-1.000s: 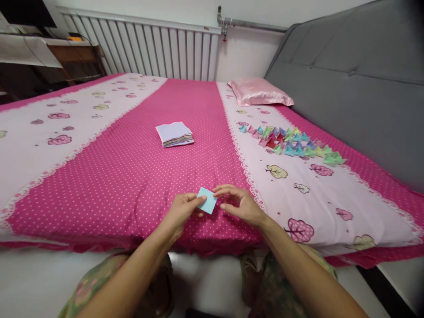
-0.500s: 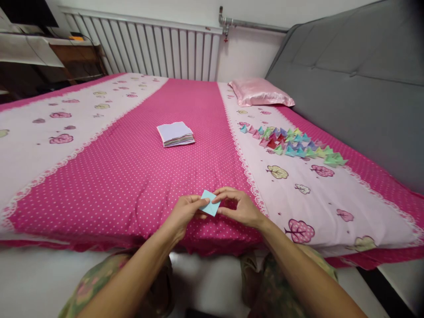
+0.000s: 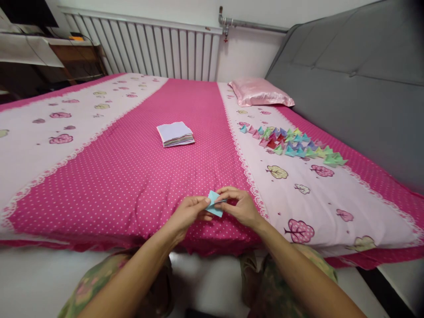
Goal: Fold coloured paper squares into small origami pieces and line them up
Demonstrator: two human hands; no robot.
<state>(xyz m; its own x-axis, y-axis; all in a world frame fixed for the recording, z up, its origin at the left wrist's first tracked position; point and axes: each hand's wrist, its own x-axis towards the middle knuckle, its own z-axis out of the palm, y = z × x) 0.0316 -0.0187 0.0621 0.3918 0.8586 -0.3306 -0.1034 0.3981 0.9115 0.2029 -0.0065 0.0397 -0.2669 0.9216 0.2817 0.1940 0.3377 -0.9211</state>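
A small light-blue folded paper (image 3: 215, 210) is held between my two hands, just above the near edge of the bed. My left hand (image 3: 189, 213) pinches its left corner, thumb on top and fingers underneath. On the other side, my right hand (image 3: 243, 206) grips a raised flap of the paper between thumb and fingers. The paper's underside is hidden by my fingers. Farther back lies a stack of square paper sheets (image 3: 175, 130), lilac on top. To the right, several folded paper boats (image 3: 300, 152) in many colours stand in rows.
The bed carries a pink and white patterned cover (image 3: 132, 176). A pink pillow (image 3: 260, 92) lies at the back right, beside a grey padded headboard (image 3: 357, 84). Behind the bed are a white radiator (image 3: 149, 48) and a pipe (image 3: 255, 25). A desk (image 3: 76, 57) stands at the far left.
A flap of the light-blue paper, flat before, now stands up between my right thumb and fingers. The paper has shifted slightly to the right. Stack and boats are unmoved.
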